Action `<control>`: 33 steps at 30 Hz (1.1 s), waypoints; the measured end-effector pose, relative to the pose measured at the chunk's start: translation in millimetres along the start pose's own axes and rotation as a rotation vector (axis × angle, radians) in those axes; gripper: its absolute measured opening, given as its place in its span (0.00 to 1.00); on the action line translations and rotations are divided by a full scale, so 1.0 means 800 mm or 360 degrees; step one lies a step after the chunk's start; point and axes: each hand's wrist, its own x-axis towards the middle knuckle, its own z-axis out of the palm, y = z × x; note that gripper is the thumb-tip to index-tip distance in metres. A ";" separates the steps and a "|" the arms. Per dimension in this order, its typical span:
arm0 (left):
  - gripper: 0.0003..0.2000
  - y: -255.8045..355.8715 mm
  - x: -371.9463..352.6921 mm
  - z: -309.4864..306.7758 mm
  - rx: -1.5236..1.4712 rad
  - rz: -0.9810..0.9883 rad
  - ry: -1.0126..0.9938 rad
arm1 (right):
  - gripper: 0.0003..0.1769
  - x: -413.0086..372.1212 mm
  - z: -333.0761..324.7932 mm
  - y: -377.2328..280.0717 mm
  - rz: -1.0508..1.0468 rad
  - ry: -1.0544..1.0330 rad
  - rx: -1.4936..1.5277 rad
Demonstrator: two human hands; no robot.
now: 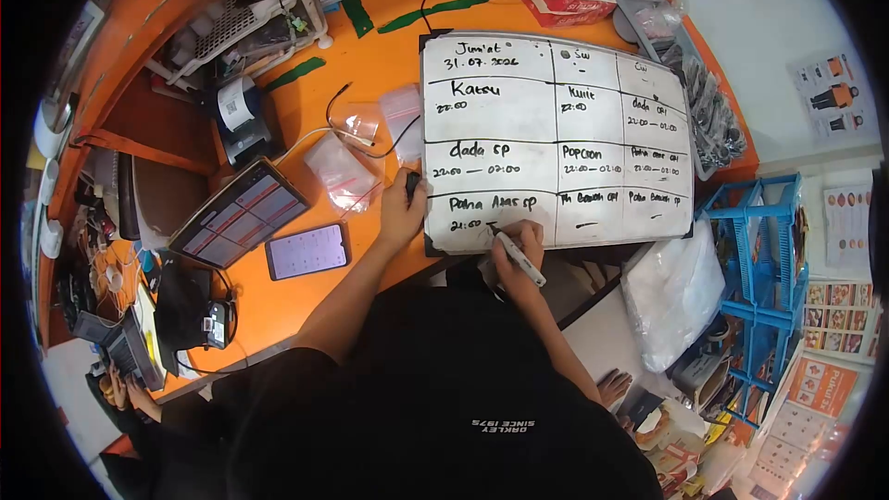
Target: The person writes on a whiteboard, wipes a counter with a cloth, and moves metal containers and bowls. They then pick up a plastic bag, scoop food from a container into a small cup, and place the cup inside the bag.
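A whiteboard ruled into boxes of black handwriting rests at the desk's front edge. My right hand is closed around a white marker. The marker's dark tip is at the lower left box, beside the written "21:00" and a short stroke. At the board's left edge is my left hand, its fingers closed on a small black object that I cannot identify for certain. To its left lie a phone with a lit screen and clear plastic bags.
A tablet and a label printer stand on the orange desk. Blue racks and a plastic-wrapped pack are at right. Another person's hands are near a laptop at lower left.
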 end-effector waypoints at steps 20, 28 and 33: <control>0.08 0.000 0.001 -0.002 -0.0042 -0.0077 -0.0040 | 0.13 -0.013 0.005 0.002 -0.0176 -0.0067 -0.0400; 0.07 0.003 -0.001 -0.003 -0.0019 -0.0035 -0.0043 | 0.13 -0.008 0.005 -0.008 -0.0186 -0.0098 -0.0365; 0.07 0.001 -0.001 -0.002 0.0038 -0.0035 -0.0039 | 0.12 -0.007 0.001 -0.002 -0.0181 -0.0055 -0.0364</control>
